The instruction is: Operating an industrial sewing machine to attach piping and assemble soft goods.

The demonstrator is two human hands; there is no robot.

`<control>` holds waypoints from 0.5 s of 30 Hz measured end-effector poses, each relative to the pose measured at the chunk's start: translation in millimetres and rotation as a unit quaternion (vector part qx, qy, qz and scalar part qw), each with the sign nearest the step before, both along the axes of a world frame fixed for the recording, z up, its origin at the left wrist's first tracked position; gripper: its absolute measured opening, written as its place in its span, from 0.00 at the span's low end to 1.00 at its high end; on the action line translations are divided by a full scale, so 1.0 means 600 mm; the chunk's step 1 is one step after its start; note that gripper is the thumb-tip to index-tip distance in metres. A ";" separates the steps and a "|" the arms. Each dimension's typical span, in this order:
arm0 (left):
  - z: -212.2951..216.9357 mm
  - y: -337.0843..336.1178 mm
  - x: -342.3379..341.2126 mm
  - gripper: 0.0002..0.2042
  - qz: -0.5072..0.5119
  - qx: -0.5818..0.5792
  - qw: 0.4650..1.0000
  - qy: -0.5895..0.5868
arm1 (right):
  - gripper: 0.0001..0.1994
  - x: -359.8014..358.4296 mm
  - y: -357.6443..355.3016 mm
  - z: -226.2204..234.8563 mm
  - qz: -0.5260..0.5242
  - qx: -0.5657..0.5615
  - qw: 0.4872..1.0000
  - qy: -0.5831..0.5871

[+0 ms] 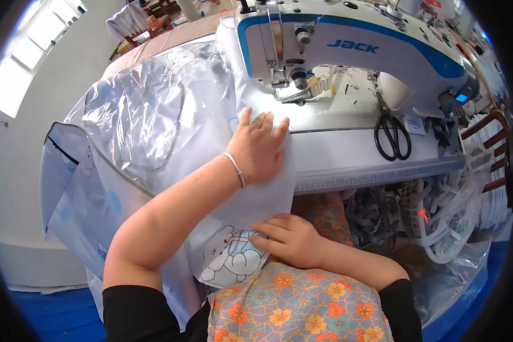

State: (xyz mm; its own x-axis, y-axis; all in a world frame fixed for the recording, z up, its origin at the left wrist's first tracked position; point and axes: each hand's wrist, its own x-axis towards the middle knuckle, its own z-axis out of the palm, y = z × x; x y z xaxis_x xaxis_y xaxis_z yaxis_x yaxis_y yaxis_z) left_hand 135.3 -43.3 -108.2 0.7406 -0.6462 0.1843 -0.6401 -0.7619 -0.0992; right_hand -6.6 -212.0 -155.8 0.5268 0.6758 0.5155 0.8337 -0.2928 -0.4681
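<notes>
Black sleeves (pixel 135 313), floral apron (pixel 302 308), silver bangle (pixel 236 168)

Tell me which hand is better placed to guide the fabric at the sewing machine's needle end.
Probably the left hand: it lies on the pale fabric, close to the needle end of the sewing machine, while the right hand is lower, at the printed bear.

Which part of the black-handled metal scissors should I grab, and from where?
Likely by the two black loop handles, coming from the near edge of the white table: the scissors lie with wide loops facing that edge, blades pointing away.
</notes>
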 end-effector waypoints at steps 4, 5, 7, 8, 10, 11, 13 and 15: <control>0.003 0.006 0.007 0.26 0.007 0.003 1.000 0.006 | 0.16 0.013 0.003 -0.018 -0.021 0.027 0.999 0.011; 0.003 0.007 0.001 0.26 -0.004 -0.001 1.000 -0.007 | 0.16 0.021 0.000 -0.021 -0.032 0.050 0.998 0.039; -0.002 0.008 -0.015 0.23 -0.003 -0.030 0.994 0.106 | 0.16 0.036 -0.005 -0.022 -0.027 0.049 0.998 0.039; -0.006 0.007 -0.016 0.23 0.012 -0.022 0.991 0.130 | 0.16 0.042 -0.007 -0.021 -0.021 0.050 0.998 0.032; -0.016 0.001 -0.011 0.19 0.016 -0.073 0.997 -0.013 | 0.16 0.050 -0.009 -0.015 -0.040 0.029 0.999 0.021; -0.020 -0.002 -0.004 0.19 0.013 -0.068 0.998 -0.005 | 0.16 0.052 -0.008 -0.012 -0.056 0.007 0.998 -0.002; -0.027 -0.009 0.018 0.17 0.050 -0.064 0.996 -0.035 | 0.17 0.055 -0.007 -0.007 -0.064 0.000 0.998 -0.022; -0.028 -0.011 0.035 0.16 0.028 -0.099 0.991 -0.091 | 0.17 0.059 -0.006 -0.005 -0.074 -0.006 0.996 -0.042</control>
